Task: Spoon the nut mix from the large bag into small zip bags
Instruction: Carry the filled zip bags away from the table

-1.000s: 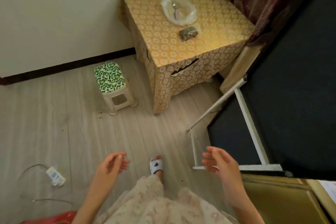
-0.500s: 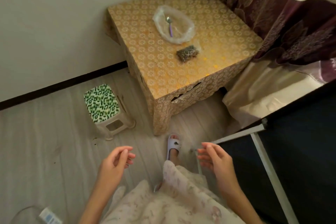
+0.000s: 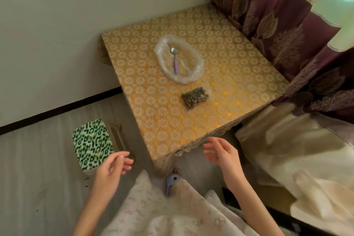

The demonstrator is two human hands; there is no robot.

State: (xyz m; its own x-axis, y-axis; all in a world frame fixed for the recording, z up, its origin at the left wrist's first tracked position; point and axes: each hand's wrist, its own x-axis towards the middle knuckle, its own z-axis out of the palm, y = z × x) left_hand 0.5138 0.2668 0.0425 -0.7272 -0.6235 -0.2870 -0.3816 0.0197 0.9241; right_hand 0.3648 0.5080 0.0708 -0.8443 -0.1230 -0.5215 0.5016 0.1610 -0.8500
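A clear large plastic bag (image 3: pixel 193 71) lies flattened and open on the gold-patterned table (image 3: pixel 157 113). A spoon (image 3: pixel 174 59) with a purple handle rests inside it. Nearer me on the table sits a small zip bag (image 3: pixel 195 97) filled with dark nut mix. My left hand (image 3: pixel 111 168) hangs over the floor in front of the stool, fingers loosely curled, holding nothing. Just off the table's near corner hovers my right hand (image 3: pixel 222 154), fingers relaxed and spread, also holding nothing. Both hands are well short of the bags.
A low stool (image 3: pixel 92 142) with a green leopard-print top stands left of the table. Maroon leaf-patterned curtains (image 3: pixel 283 30) hang at the right. A beige cloth-covered surface (image 3: pixel 297 159) lies to the right. The wall (image 3: pixel 76 15) borders the table's far side. My foot wears a lilac slipper (image 3: pixel 171 181).
I have walked closer to the table, which now fills the middle of the view. Both hands stay raised and unladen, now nearer the table's front corner and the stool.
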